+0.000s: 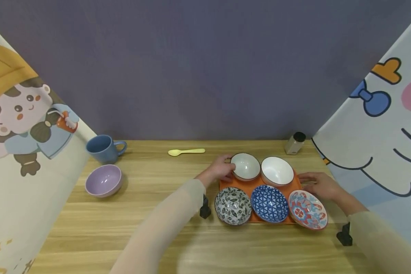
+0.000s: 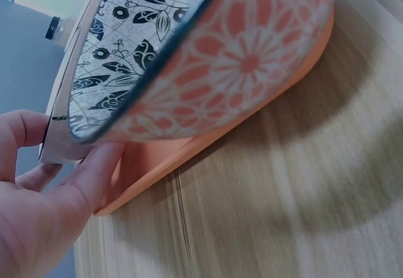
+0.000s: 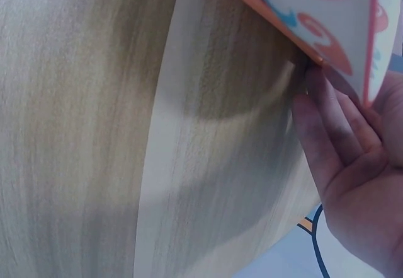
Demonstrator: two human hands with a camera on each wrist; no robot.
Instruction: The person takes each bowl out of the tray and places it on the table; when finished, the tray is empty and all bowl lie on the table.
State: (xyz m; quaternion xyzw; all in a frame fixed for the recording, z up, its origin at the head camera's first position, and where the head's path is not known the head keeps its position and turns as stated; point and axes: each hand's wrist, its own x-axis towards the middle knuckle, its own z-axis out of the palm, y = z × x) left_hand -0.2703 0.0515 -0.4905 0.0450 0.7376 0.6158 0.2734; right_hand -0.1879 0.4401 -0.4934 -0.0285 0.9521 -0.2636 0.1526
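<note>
In the head view an orange tray point(image 1: 238, 183) carries several bowls. My left hand point(image 1: 222, 168) is at the back left, gripping the rim of a pale grey bowl point(image 1: 245, 166); the left wrist view shows my left fingers point(image 2: 25, 127) at that rim. Beside it sits a white bowl point(image 1: 277, 170). Along the front stand a black-and-white leaf-patterned bowl point(image 1: 233, 206), a blue-patterned bowl point(image 1: 270, 203) and a tilted red-and-blue flowered bowl point(image 1: 308, 210). My right hand point(image 1: 320, 185) touches the tray's right edge with extended fingers point(image 3: 327, 111), just behind the flowered bowl.
On the left of the wooden table point(image 1: 150, 182) are a blue mug point(image 1: 104, 149) and a purple bowl point(image 1: 104, 181). A yellow spoon point(image 1: 186, 151) lies near the back wall. A black-capped jar point(image 1: 295, 143) stands behind the tray, at the right.
</note>
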